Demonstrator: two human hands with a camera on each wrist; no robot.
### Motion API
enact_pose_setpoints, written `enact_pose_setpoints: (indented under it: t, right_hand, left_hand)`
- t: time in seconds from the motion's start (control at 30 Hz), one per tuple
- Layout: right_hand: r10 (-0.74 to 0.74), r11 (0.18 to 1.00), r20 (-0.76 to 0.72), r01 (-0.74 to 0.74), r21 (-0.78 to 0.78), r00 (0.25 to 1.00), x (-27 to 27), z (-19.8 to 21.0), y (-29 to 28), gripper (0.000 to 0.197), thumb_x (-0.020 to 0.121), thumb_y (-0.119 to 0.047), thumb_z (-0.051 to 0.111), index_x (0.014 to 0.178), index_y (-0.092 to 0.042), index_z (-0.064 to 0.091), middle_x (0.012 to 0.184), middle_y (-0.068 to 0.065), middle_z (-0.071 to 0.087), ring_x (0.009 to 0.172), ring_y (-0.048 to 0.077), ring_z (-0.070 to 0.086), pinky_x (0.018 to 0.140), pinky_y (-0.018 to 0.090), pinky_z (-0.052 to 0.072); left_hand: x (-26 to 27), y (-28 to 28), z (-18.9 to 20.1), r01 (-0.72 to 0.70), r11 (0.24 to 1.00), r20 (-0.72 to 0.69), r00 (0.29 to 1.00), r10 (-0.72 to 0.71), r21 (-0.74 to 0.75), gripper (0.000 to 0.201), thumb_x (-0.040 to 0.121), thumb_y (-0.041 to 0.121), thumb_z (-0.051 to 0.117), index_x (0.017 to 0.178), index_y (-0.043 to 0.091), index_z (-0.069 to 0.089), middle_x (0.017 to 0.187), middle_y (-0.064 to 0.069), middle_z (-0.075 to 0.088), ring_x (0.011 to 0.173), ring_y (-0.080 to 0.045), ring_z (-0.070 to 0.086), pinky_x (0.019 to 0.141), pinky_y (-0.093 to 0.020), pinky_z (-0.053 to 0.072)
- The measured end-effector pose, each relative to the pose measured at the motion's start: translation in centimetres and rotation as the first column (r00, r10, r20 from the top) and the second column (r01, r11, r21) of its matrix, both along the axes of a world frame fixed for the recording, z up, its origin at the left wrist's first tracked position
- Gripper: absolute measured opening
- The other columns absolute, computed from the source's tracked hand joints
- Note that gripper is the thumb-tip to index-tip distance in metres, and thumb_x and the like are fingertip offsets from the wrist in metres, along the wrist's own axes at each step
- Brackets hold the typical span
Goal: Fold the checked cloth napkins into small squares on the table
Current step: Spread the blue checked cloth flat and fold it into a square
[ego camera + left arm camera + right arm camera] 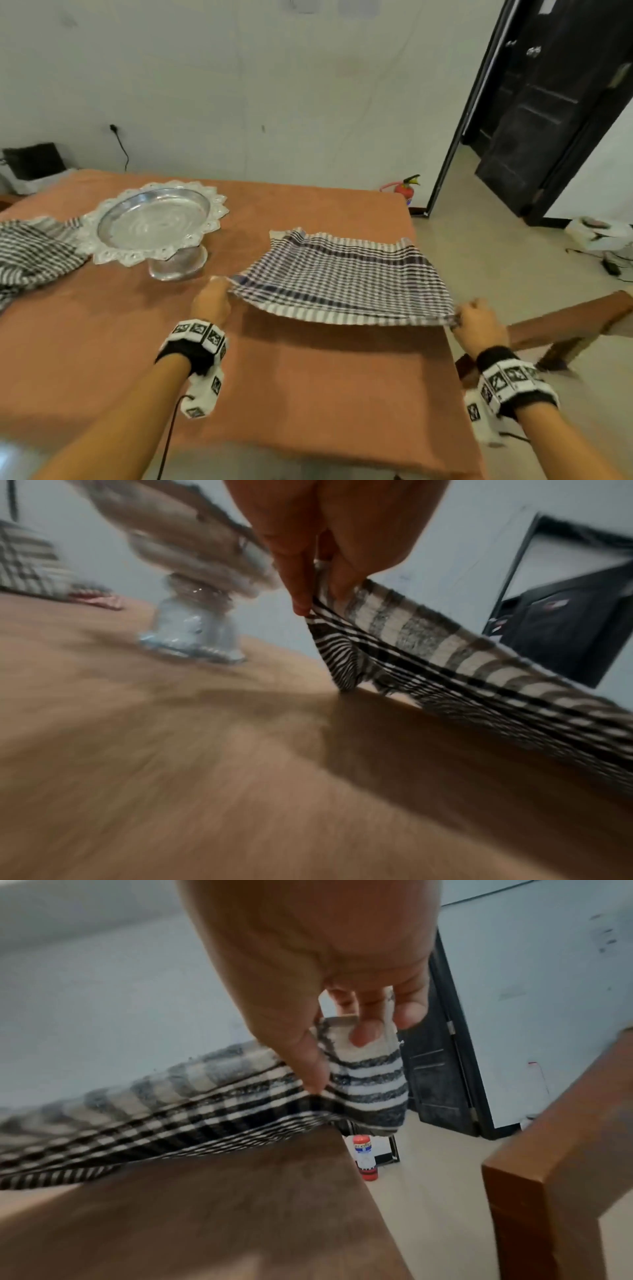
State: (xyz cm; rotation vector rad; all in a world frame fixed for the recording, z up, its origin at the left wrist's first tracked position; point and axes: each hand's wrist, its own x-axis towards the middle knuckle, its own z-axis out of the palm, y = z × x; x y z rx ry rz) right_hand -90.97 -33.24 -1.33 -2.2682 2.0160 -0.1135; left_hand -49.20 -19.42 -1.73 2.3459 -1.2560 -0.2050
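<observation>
A black-and-white checked napkin point(342, 274) is stretched over the right part of the table, its far edge on the orange tablecloth point(274, 377) and its near edge lifted. My left hand point(214, 301) pinches the near left corner of the napkin point(394, 647) between thumb and finger point(301, 599). My right hand point(478, 325) pinches the near right corner of the napkin point(363, 1080), at the table's right edge. More checked cloth point(30, 257) lies bunched at the far left of the table.
A silver pedestal tray point(154, 222) stands at the back left of the table, its foot point(195, 634) close to my left hand. A wooden bench point(565, 322) is right of the table. A red fire extinguisher point(365, 1156) stands on the floor by a dark door point(548, 102).
</observation>
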Motion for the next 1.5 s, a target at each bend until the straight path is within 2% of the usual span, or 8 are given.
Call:
enact_pose_setpoints:
  t: [0.27, 0.4, 0.6, 0.73, 0.97, 1.2, 1.4, 1.5]
  right_hand:
    - [0.201, 0.97, 0.065, -0.208, 0.123, 0.977, -2.0, -4.3, 7.1, 0.011, 0.084, -0.005, 0.054, 0.094, -0.006, 0.058, 0.095, 0.013, 0.064, 0.088, 0.032, 0.06, 0.067, 0.034, 0.044]
    - [0.231, 0.961, 0.091, -0.241, 0.131, 0.969, -2.6, -5.5, 9.9, 0.017, 0.077, 0.008, 0.054, 0.089, -0.001, 0.062, 0.09, 0.02, 0.067, 0.084, 0.039, 0.06, 0.067, 0.037, 0.044]
    - [0.316, 0.923, -0.225, -0.243, 0.299, 0.922, -1.3, -3.4, 12.0, 0.022, 0.092, -0.008, 0.04, 0.101, -0.017, 0.058, 0.115, 0.004, 0.058, 0.109, 0.027, 0.047, 0.079, 0.027, 0.034]
    - [0.201, 0.97, -0.219, -0.164, 0.178, 0.955, 1.4, -1.5, 11.9, 0.02, 0.09, -0.014, 0.045, 0.094, -0.017, 0.065, 0.104, 0.004, 0.063, 0.103, 0.026, 0.05, 0.085, 0.037, 0.046]
    - [0.365, 0.867, 0.145, -0.392, 0.308, 0.92, 14.8, -5.1, 11.9, 0.042, 0.099, -0.021, 0.036, 0.14, -0.019, 0.038, 0.152, 0.005, 0.031, 0.14, 0.03, 0.023, 0.112, 0.049, 0.026]
    - [0.212, 0.889, -0.002, -0.192, 0.417, 0.977, 12.7, -8.8, 12.4, 0.057, 0.093, -0.06, 0.007, 0.145, -0.043, -0.01, 0.156, -0.012, -0.017, 0.144, 0.023, -0.02, 0.111, 0.057, -0.011]
    - [-0.287, 0.841, -0.09, 0.296, 0.454, 0.954, 3.9, -7.8, 11.4, 0.062, 0.095, -0.057, 0.012, 0.148, -0.034, -0.008, 0.158, -0.001, -0.017, 0.145, 0.029, -0.013, 0.114, 0.061, -0.003]
    - [-0.189, 0.906, -0.142, 0.228, 0.358, 0.972, 8.8, -6.9, 10.2, 0.062, 0.099, -0.045, 0.023, 0.15, -0.023, -0.005, 0.158, 0.009, -0.013, 0.144, 0.036, -0.01, 0.114, 0.061, -0.002]
  left_hand:
    - [2.0, 7.5, -4.6, -0.002, 1.0, 0.058, 0.998, 0.001, 0.025, 0.017, 0.068, -0.014, 0.067, 0.083, -0.008, 0.069, 0.086, -0.03, 0.067, 0.083, -0.045, 0.063, 0.079, -0.048, 0.048]
    - [5.3, 10.2, -8.0, 0.015, 0.996, 0.18, 0.983, -0.03, 0.087, 0.033, 0.071, -0.002, 0.07, 0.103, 0.006, 0.068, 0.104, -0.02, 0.069, 0.111, -0.04, 0.058, 0.103, -0.054, 0.035]
    - [3.5, 11.4, -6.4, -0.068, 0.951, 0.279, 0.96, -0.019, 0.302, 0.014, 0.077, -0.002, 0.059, 0.078, 0.001, 0.073, 0.119, -0.018, 0.064, 0.132, -0.04, 0.037, 0.107, -0.05, 0.022]
    - [1.5, 9.6, -4.7, 0.122, 0.961, 0.175, 0.97, -0.169, 0.249, 0.02, 0.059, -0.006, 0.046, 0.057, -0.004, 0.066, 0.078, -0.026, 0.067, 0.087, -0.044, 0.063, 0.078, -0.051, 0.051]
    - [-8.5, 1.7, -6.5, 0.393, 0.813, -0.021, 0.904, -0.426, 0.43, 0.046, 0.098, 0.02, 0.039, 0.143, 0.013, 0.03, 0.155, -0.01, 0.02, 0.145, -0.025, 0.014, 0.117, -0.044, 0.021]
    - [-2.3, 4.5, -8.4, 0.283, 0.742, -0.029, 0.941, -0.336, 0.608, 0.058, 0.095, 0.059, 0.015, 0.145, 0.043, -0.009, 0.155, 0.013, -0.018, 0.145, -0.019, -0.016, 0.116, -0.05, -0.006]
    - [3.8, 5.9, -6.9, 0.083, 0.759, 0.02, 0.992, -0.125, 0.646, 0.061, 0.098, 0.046, 0.018, 0.149, 0.021, -0.005, 0.158, 0.003, -0.012, 0.146, -0.019, -0.013, 0.117, -0.051, -0.005]
    - [-0.5, 2.4, -6.6, 0.207, 0.794, 0.041, 0.959, -0.28, 0.572, 0.061, 0.099, 0.038, 0.023, 0.15, 0.014, -0.002, 0.158, -0.004, -0.009, 0.146, -0.02, -0.009, 0.118, -0.049, -0.003]
